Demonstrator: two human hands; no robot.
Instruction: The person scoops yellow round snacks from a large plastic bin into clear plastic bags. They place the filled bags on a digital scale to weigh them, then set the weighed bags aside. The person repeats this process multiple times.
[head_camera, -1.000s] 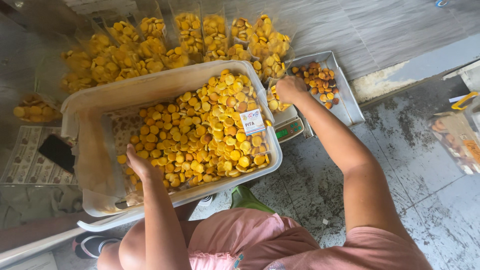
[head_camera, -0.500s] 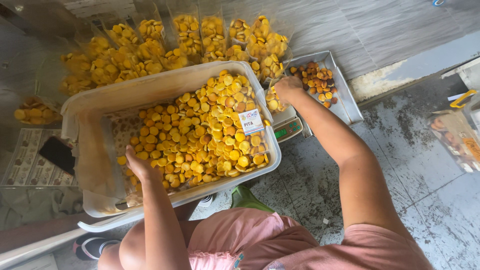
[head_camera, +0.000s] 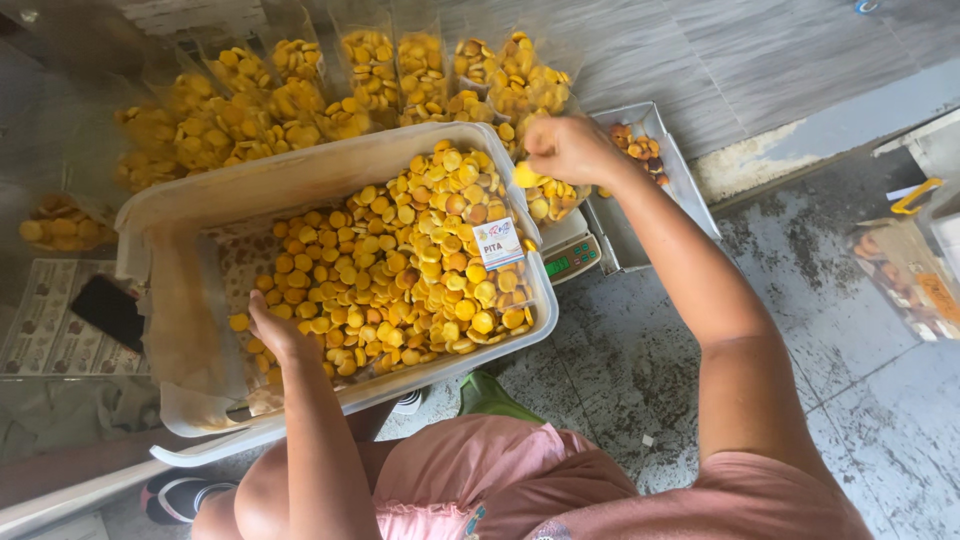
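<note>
A yellow cookie (head_camera: 524, 176) is pinched in my right hand (head_camera: 570, 150) above a clear bag (head_camera: 553, 198) on the small scale (head_camera: 570, 256), just past the tub's (head_camera: 300, 180) corner. My left hand (head_camera: 272, 330) rests loosely curled among the tub's cookies (head_camera: 400, 270). A slip could drop it onto the stained concrete floor (head_camera: 640, 350) (filled bags (head_camera: 370, 70) line the far side).

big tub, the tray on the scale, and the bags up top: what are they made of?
Tub: looks like translucent whitish plastic, matte; the contents show faintly through its wall. Tray: probably thin sheet metal, dull grey, with folded-up rims; grey plastic is possible. Bags: clear glossy plastic film; the yellow biscuits inside show plainly and the film catches glare.
</note>
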